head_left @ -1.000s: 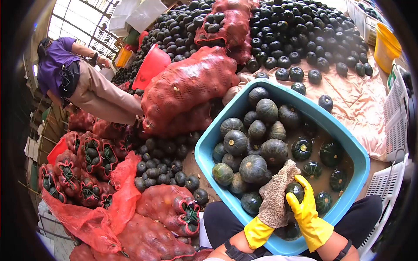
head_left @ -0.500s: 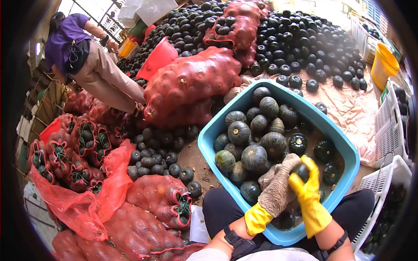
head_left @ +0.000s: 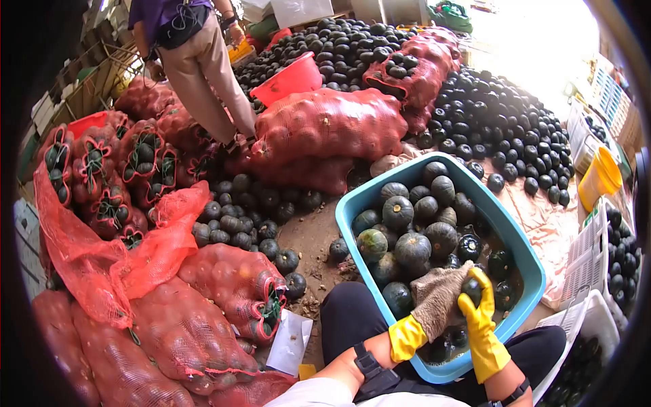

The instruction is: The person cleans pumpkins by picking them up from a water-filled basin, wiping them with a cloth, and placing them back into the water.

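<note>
Squash, small and dark (head_left: pixel 472 290) — head view, over the near right part of the blue tub (head_left: pixel 347 211), between the two hands and touching both sides. Right hand (head_left: pixel 483 322) clamped on it, yellow-gloved, thumb at its near left, fingers curling over the far and right side. Left hand (head_left: pixel 415 332) comes from the left, mostly inside a brown cloth (head_left: pixel 439 296); the cloth's far end meets the squash's left side. Hands close together at the squash, forearms spread apart toward the body. Right hand is nearer, with the direct grip; left reaches it through cloth. Squash looks near round, so long axis can't be told; stem end not readable either.

Larger squashes (head_left: pixel 412 251) are heaped beyond and left of the hands, inside the tub; others sit in murky water (head_left: pixel 518 277) on the right.

Hard to see: left fingers hidden by the cloth — can't tell whether open or curled. Squash's underside and left side covered. Tub floor hidden. Other person (head_left: pixel 196 71) at upper left cut off by the top edge, head out of frame. Glare washes out the upper right; white crate (head_left: pixel 576 325) at right runs into the dark lens border.
</note>
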`<control>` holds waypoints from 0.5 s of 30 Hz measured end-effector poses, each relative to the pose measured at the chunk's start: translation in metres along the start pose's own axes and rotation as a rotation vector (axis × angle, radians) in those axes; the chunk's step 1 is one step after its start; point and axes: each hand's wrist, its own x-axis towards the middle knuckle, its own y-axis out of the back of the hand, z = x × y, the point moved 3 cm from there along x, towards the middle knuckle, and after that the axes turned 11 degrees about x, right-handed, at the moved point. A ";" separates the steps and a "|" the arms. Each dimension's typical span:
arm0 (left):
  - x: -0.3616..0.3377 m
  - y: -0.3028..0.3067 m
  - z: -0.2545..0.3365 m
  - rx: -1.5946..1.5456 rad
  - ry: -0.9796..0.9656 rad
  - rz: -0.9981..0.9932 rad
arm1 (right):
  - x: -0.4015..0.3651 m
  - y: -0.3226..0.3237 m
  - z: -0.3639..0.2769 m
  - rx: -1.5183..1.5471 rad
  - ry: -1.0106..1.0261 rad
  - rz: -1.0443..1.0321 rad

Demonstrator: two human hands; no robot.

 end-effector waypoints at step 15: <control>-0.009 -0.023 -0.029 -0.066 0.060 0.087 | 0.007 -0.025 -0.030 0.538 -0.194 0.275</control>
